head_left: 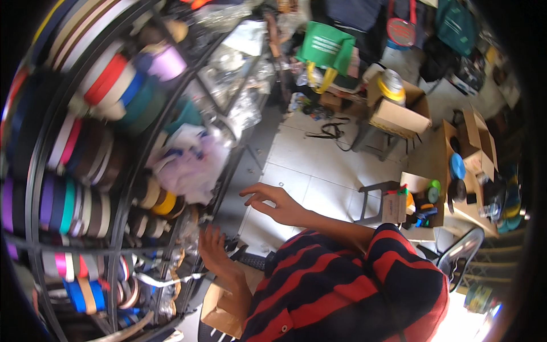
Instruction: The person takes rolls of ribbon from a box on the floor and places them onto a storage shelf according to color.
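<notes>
My left hand (215, 249) is by the lower front edge of a black metal rack (117, 228), fingers stretched and apart, with nothing seen in it. Whether its fingertips touch the rack or the clear plastic there, I cannot tell. Farther to the right, my right hand (278, 206) hangs over the floor, its fingers loosely bent and apart, holding nothing. Rolls of coloured ribbon or webbing (71, 208) fill the rack's shelves. Nearest to both hands, a crumpled whitish plastic bag (191, 162) bulges from the rack; a yellow roll (165, 203) lies below it.
Below my left arm is an open cardboard box (222, 310) on a black chair. Tiled floor (290, 165) lies beyond my right hand, with a black strap (329, 131) on it. A stool (367, 199), cardboard boxes (401, 119) and a green bag (326, 48) stand around.
</notes>
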Demonstrator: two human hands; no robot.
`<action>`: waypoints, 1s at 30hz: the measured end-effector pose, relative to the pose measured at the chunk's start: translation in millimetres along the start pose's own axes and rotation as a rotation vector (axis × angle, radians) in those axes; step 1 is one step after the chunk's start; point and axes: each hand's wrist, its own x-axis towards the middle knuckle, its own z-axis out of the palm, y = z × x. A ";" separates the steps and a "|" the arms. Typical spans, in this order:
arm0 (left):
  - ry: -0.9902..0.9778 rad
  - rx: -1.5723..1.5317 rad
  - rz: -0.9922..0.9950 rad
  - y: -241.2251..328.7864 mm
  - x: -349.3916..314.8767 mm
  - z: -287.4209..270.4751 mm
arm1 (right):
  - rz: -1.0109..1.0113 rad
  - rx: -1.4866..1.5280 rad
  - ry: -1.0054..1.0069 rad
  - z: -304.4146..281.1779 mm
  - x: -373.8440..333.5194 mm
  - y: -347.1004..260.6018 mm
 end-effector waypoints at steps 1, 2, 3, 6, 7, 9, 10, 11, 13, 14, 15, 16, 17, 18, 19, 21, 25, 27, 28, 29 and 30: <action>-0.027 -0.078 -0.048 -10.8 -3.0 19.5 | 0.008 -0.017 0.044 -24.3 -9.0 -0.4; -0.066 -0.053 -0.066 -15.6 -4.5 41.7 | 0.008 -0.050 0.099 -47.3 -17.8 0.4; -0.103 -0.026 -0.083 -20.1 -5.9 64.5 | 0.010 -0.082 0.153 -70.0 -28.1 2.6; -0.223 -0.017 -0.144 -36.2 -9.1 136.5 | 0.028 -0.123 0.309 -135.4 -58.1 2.4; -0.286 -0.007 -0.168 -39.3 -10.0 163.4 | 0.037 -0.135 0.368 -155.5 -69.7 3.8; -0.414 -0.016 -0.174 -46.8 -12.6 215.0 | 0.045 -0.188 0.473 -193.9 -90.6 7.9; -0.481 -0.006 -0.193 -51.0 -16.1 234.4 | 0.111 -0.164 0.537 -209.2 -104.8 6.9; -0.558 -0.003 -0.206 -53.5 -17.4 256.8 | 0.162 -0.116 0.590 -225.8 -117.4 3.7; -0.652 -0.013 -0.237 -59.9 -20.7 297.2 | 0.184 -0.011 0.694 -252.1 -138.6 6.7; -0.714 0.003 -0.235 -65.9 -23.2 314.8 | 0.202 -0.036 0.741 -263.8 -148.8 6.5; -0.773 0.019 -0.232 -71.5 -25.1 330.9 | 0.222 -0.060 0.786 -274.9 -157.5 6.2; -0.831 0.035 -0.228 -77.6 -26.3 346.1 | 0.241 -0.083 0.828 -284.1 -164.8 6.6; -0.831 0.019 -0.295 -85.4 -28.4 361.5 | 0.233 -0.093 0.881 -291.2 -172.6 9.7; -0.863 0.038 -0.302 -90.7 -29.1 375.3 | 0.230 -0.075 0.931 -297.6 -177.3 10.2; -0.892 0.057 -0.308 -95.2 -28.5 388.3 | 0.227 -0.057 0.978 -303.7 -180.0 11.1; -0.952 0.045 -0.358 -99.8 -31.1 419.3 | 0.243 -0.040 1.056 -315.9 -185.5 13.2; -0.993 -0.034 -0.459 -124.7 -21.3 472.5 | 0.303 -0.052 1.144 -345.7 -183.9 22.4; -1.001 -0.076 -0.542 -132.3 -13.5 501.0 | 0.317 -0.074 1.188 -366.2 -176.8 27.3; -1.004 -0.097 -0.583 -136.3 -8.7 515.6 | 0.325 -0.086 1.208 -377.8 -171.8 29.0; -1.023 -0.121 -0.600 -140.9 -1.8 530.1 | 0.330 -0.132 1.218 -390.7 -164.3 27.9; -1.041 -0.146 -0.617 -147.5 5.4 544.8 | 0.336 -0.109 1.239 -402.5 -157.1 31.5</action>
